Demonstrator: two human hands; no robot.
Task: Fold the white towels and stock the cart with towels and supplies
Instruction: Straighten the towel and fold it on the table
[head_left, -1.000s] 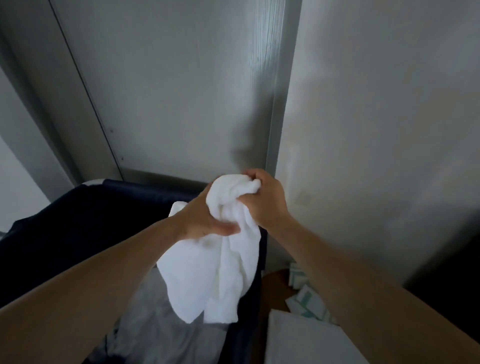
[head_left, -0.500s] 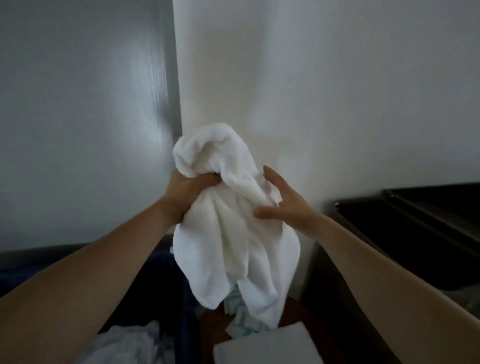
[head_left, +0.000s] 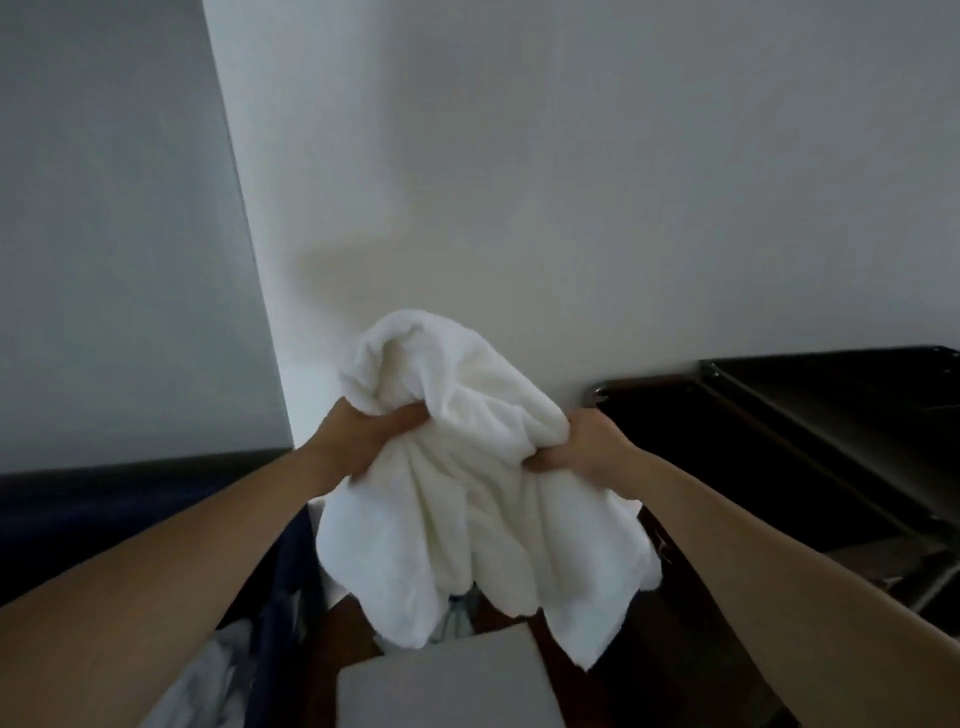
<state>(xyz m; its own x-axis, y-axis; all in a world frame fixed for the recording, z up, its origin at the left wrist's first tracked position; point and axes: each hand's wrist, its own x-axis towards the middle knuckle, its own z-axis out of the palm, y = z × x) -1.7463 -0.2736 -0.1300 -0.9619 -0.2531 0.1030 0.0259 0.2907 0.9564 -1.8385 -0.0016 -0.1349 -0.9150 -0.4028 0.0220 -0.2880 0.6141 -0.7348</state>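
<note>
White towel (head_left: 467, 509) hangs bunched; left hand (head_left: 358, 441) and right hand (head_left: 582, 441) fingers curled, gripping it

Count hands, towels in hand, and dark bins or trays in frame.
Hands: 2 (left hand, right hand)
White towel, gripped by both: 1
Dark blue hamper: 1
Black tray: 1
Total: 5

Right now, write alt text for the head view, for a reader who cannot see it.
A crumpled white towel is held up before a pale wall, the left hand and the right hand each gripping a bunched upper part while the rest hangs loose. A dark blue bin lies lower left, dark trays to the right.
</note>
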